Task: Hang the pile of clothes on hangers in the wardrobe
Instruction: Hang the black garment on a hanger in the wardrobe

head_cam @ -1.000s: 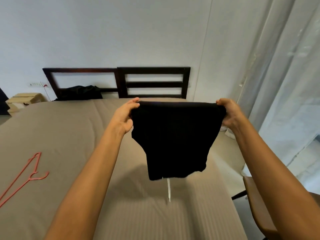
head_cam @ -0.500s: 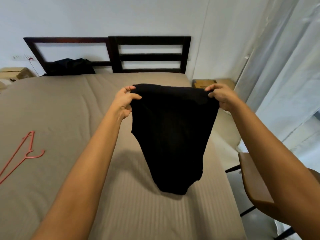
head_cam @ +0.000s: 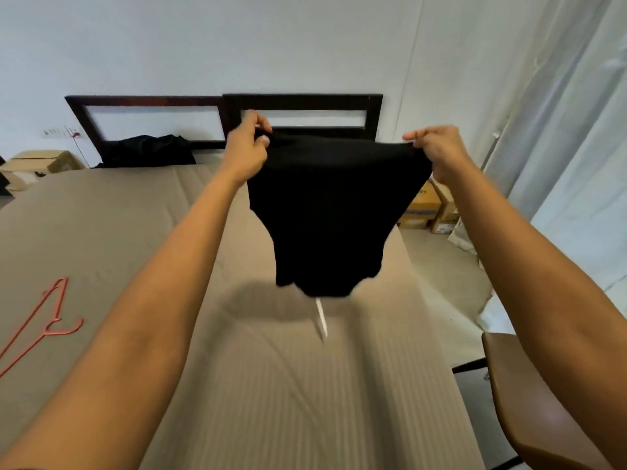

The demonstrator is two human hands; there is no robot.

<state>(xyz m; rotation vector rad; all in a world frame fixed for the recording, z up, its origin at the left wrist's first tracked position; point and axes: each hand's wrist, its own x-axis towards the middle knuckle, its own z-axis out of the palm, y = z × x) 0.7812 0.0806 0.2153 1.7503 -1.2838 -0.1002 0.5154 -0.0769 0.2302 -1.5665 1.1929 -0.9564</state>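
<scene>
I raised black garment point(head_cam: 332, 215) higher over bed point(head_cam: 135, 215), left grip point(head_cam: 249, 149) and right grip point(head_cam: 437, 149) pinching its top corners; pink hanger point(head_cam: 44, 320) lay apart, threading judged next.

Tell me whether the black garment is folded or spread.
Spread, hanging: left hand and right hand hold the black garment by its top corners; it drapes above the bed.

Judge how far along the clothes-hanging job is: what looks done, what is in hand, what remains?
Done: nothing visibly hung; no wardrobe in view. In hand: left hand and right hand grip the top edge of a black garment, spread above the bed. Left: putting it on the red hanger lying on the bed, then the dark heap by the headboard.
</scene>
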